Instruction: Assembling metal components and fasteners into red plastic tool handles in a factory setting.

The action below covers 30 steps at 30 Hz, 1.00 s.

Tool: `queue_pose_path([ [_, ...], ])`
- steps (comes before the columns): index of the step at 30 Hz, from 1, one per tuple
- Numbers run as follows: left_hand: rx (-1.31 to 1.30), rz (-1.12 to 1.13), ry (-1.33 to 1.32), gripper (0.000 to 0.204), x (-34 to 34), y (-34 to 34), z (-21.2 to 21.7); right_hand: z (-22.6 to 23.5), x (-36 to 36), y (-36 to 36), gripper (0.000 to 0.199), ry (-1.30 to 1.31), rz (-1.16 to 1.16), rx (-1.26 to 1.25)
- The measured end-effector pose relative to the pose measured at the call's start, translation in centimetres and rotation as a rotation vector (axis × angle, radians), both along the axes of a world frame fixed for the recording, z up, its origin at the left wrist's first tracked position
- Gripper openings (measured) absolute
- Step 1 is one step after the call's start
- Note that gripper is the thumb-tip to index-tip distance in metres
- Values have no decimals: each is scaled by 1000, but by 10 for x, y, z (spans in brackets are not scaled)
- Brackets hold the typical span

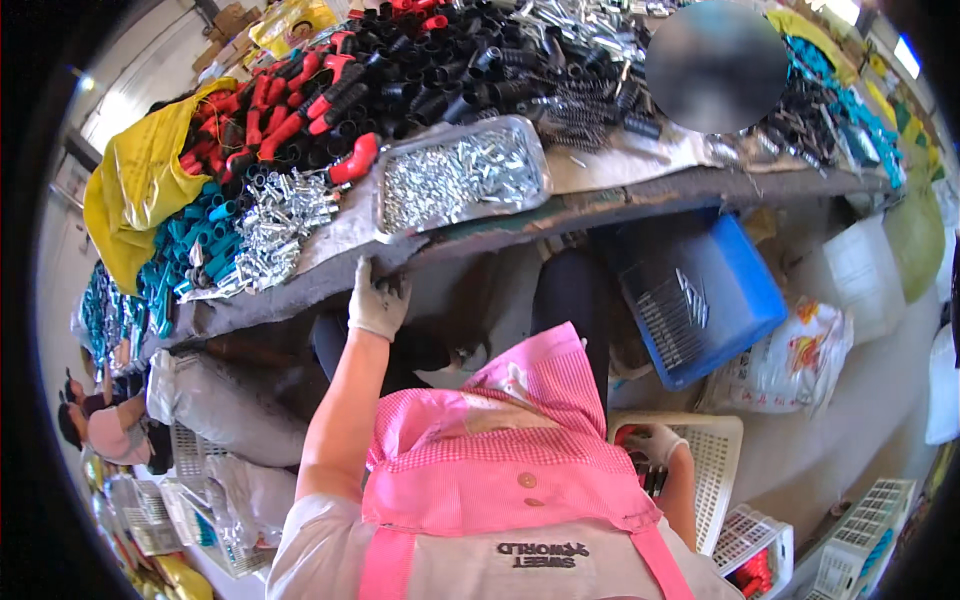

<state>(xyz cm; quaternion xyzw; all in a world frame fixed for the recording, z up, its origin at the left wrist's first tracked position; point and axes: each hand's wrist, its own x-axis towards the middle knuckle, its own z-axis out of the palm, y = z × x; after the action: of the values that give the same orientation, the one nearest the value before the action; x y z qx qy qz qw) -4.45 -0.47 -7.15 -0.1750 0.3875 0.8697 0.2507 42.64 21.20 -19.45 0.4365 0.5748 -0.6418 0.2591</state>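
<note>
My left hand (380, 303), in a white glove, is at the table's front edge, thumb and fingers apart and nothing seen in them. Just beyond it is a metal tray (408, 150) heaped with small silvery metal parts (455, 180). My right hand (657, 443), also gloved, reaches down beside me into a white plastic basket (715, 450). Its fingers curl over dark and red pieces there; what they grip, if anything, I cannot make out. A red angled plastic piece (355, 160) lies against the tray's left side.
Piles of red handles (270, 115), black tubular parts (440, 60), dark springs (575, 120) and teal pieces (208, 235) cover the table. A yellow sack (140, 180) lies at left. Under the table's right part stands a blue bin (745, 280) holding metal rods; white sacks (790, 360) are beside it.
</note>
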Motion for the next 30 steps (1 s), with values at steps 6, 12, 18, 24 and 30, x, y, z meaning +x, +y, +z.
queue_pose_path([
  [6,95,-737,133,47,-3,-32,-12,165,-158,46,16,708,77,381],
  [12,-323,-806,659,32,-3,-41,89,236,-338,107,18,857,313,1121],
  [18,-1198,-119,1623,30,-85,4,106,209,-493,188,21,507,552,1810],
  [24,-1419,-117,1846,35,-153,44,61,206,-511,202,24,435,816,1804],
  [30,-1476,-9,1805,39,-162,42,67,210,-488,195,23,542,811,1775],
])
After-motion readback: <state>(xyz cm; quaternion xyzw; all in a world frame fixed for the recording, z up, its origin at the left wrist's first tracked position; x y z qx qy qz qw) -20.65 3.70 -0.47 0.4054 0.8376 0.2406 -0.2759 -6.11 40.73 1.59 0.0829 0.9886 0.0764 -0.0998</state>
